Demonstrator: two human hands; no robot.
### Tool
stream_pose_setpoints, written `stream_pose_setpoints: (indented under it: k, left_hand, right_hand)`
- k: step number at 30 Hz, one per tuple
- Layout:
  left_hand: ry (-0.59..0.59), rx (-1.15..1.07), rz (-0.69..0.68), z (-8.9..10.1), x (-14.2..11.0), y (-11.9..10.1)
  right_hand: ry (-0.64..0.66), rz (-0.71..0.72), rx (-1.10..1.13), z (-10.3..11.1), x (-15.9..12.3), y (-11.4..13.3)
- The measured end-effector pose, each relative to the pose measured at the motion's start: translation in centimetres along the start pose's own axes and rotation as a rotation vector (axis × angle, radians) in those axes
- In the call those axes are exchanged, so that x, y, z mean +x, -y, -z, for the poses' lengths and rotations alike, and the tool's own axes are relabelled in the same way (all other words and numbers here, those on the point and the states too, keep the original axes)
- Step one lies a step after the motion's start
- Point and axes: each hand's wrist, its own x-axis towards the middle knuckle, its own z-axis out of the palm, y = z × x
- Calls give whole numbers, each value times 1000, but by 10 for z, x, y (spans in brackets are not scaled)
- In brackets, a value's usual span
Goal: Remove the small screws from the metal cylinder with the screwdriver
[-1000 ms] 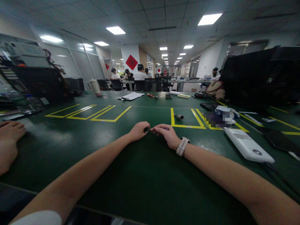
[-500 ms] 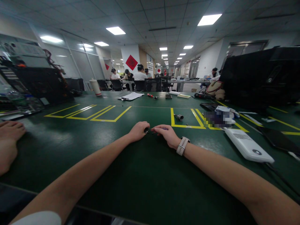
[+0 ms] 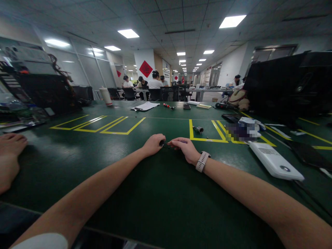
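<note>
My left hand [image 3: 153, 145] is closed around a small round metal part [image 3: 162, 143], whose dark open end faces right. Most of that part is hidden by the fingers. Close beside it, my right hand [image 3: 185, 147] pinches a slim tool with a bit of purple showing, its thin tip near the part's opening. I cannot tell whether the tip touches the part. A similar metal piece [image 3: 199, 129] with a wide round end lies beyond my right hand, inside a yellow taped outline [image 3: 207, 140]. A tiny dark bit lies near it.
Another person's hand [image 3: 11, 145] rests on the green table [image 3: 166, 200] at left. At right lie a white device [image 3: 276, 160] with a cable and a dark phone-like slab. Farther back are papers [image 3: 146, 106], a red-handled tool [image 3: 168, 106], a phone [image 3: 186, 106] and a white cup [image 3: 105, 97].
The slim tool's tip and my right fingers have shifted very slightly at the metal part's opening. My left hand stays in place.
</note>
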Motion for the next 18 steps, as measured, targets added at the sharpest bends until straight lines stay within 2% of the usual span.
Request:
stream_pose_setpoints:
  k: [10, 14, 18]
  left_hand:
    - [-23, 7, 66, -2, 0, 3]
    - [-55, 23, 129, -4, 0, 5]
    - [-137, 49, 245, -5, 1, 9]
  right_hand:
    - [11, 26, -40, 0, 0, -2]
    - [-39, 43, -67, 1, -1, -1]
    - [-109, 65, -118, 0, 1, -1]
